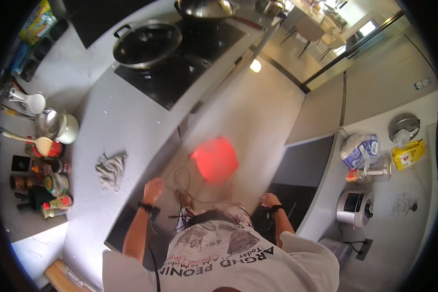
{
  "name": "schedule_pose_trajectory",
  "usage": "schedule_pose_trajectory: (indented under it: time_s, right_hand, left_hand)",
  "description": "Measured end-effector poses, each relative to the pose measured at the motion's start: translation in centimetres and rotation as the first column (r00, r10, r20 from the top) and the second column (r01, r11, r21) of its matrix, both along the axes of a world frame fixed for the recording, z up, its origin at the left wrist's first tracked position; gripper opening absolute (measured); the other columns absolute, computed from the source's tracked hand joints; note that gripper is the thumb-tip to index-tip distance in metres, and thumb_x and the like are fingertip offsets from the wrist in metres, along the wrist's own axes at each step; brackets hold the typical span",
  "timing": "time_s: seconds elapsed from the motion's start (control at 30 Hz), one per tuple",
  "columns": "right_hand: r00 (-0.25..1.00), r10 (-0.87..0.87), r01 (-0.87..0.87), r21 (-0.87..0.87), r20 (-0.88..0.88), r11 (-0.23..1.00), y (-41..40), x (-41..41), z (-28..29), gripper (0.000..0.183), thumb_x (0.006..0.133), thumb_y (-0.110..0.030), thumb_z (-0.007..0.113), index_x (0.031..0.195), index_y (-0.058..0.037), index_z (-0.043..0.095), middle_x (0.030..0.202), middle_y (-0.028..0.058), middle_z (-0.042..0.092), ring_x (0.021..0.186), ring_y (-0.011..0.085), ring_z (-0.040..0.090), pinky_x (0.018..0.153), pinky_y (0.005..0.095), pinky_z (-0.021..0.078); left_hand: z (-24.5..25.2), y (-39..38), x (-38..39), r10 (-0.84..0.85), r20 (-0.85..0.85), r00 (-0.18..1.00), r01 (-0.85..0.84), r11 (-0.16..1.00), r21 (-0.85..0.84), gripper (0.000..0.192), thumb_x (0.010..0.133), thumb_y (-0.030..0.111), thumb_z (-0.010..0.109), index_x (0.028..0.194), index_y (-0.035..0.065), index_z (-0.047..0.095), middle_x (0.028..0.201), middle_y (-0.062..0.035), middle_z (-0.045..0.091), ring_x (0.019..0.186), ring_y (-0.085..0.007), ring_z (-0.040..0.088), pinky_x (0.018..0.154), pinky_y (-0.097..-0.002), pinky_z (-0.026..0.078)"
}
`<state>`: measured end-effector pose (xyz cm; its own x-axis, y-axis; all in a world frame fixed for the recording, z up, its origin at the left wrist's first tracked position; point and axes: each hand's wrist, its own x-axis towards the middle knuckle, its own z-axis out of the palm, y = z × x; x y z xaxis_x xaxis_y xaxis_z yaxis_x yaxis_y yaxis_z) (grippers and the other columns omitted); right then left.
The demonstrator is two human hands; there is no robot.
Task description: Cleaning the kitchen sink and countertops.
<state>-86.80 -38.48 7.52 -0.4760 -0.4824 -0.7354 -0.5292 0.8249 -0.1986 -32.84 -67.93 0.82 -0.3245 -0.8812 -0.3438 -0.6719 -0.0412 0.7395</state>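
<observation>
My left hand (153,190), with a dark band at the wrist, hangs beside the counter edge with nothing seen in it; its fingers are blurred. My right hand (269,200), also banded, is out to the right with its fingers curled; I cannot tell whether they are closed. Between and beyond my hands, a red bucket or basin (216,159) is low over the floor, blurred, and touched by neither hand. Close to my left hand, a crumpled striped cloth (111,171) lies on the grey counter (91,208). Thin cables (189,197) hang in front of my waist.
A lidded pan (148,43) and a wok (204,8) stand on the black cooktop (168,85). Jars (57,183) and utensils line the wall at left. A rice cooker (354,208), bags and a glass jar (379,168) stand on the right counter. The floor (255,109) runs between the counters.
</observation>
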Motion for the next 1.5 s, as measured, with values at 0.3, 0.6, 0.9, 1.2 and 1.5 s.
schedule_pose_trajectory:
  time_s: [0.3,0.6,0.9,1.2,1.5]
  right_hand:
    - [0.988,0.147,-0.142,-0.102,0.047,0.985,-3.9,-16.5,-15.6,0.043,0.095,-0.042,0.055,0.101,-0.0037,0.072,0.092,0.0171,0.073,0.096,0.0420,0.067,0.085,0.0478,0.0516]
    - [0.877,0.225,0.122,-0.649,0.425,0.751,-26.2,-15.8,-33.3,0.083,0.103,-0.065,0.030,0.163,-0.0084,0.017,0.166,0.0147,0.027,0.151,0.0292,0.027,0.122,0.0452,0.0241]
    - [0.181,-0.527,0.758,0.223,0.831,0.612,-26.3,-19.1,-29.9,0.079,0.102,-0.070,0.027,0.141,-0.0049,0.052,0.128,0.0096,0.062,0.107,0.0191,0.061,0.090,0.0359,0.0495]
    - [0.018,-0.590,0.932,0.200,0.807,0.302,-23.9,-34.1,-5.7,0.097,0.092,-0.086,0.022,0.114,-0.0058,0.071,0.079,-0.0010,0.066,0.063,0.0119,0.055,0.055,0.0294,0.0426]
    - [-0.026,0.056,0.979,0.015,0.998,0.201,-31.3,-53.4,3.9,0.095,0.096,-0.081,0.021,0.122,-0.0018,0.065,0.102,0.0060,0.068,0.085,0.0186,0.060,0.072,0.0326,0.0496]
  left_hand:
    - [-17.7,-1.7,-16.7,0.268,0.077,0.960,-0.233,0.620,0.749,0.032,0.094,0.036,0.063,0.107,0.0078,0.067,0.096,-0.0065,0.071,0.080,-0.0173,0.066,0.061,-0.0338,0.053]
    - [-31.2,0.1,-33.9,0.875,-0.219,0.431,-0.259,0.352,0.899,0.069,0.105,0.060,0.032,0.148,0.0079,0.047,0.146,-0.0104,0.056,0.133,-0.0281,0.053,0.116,-0.0442,0.040]
    - [-24.6,-1.8,-39.2,0.902,-0.196,0.385,-0.111,0.256,0.960,0.065,0.103,0.059,0.040,0.141,0.0079,0.053,0.135,-0.0100,0.063,0.125,-0.0284,0.060,0.104,-0.0476,0.051]
    - [-3.9,-10.4,-54.3,0.603,-0.160,0.782,-0.100,0.375,0.922,0.049,0.099,0.050,0.053,0.136,0.0196,0.059,0.118,0.0002,0.061,0.097,-0.0172,0.051,0.082,-0.0466,0.049]
    - [5.0,-27.6,-79.4,0.440,-0.427,0.790,0.204,0.468,0.860,0.065,0.091,0.064,0.053,0.130,0.0127,0.058,0.123,-0.0029,0.057,0.112,-0.0273,0.049,0.089,-0.0585,0.045]
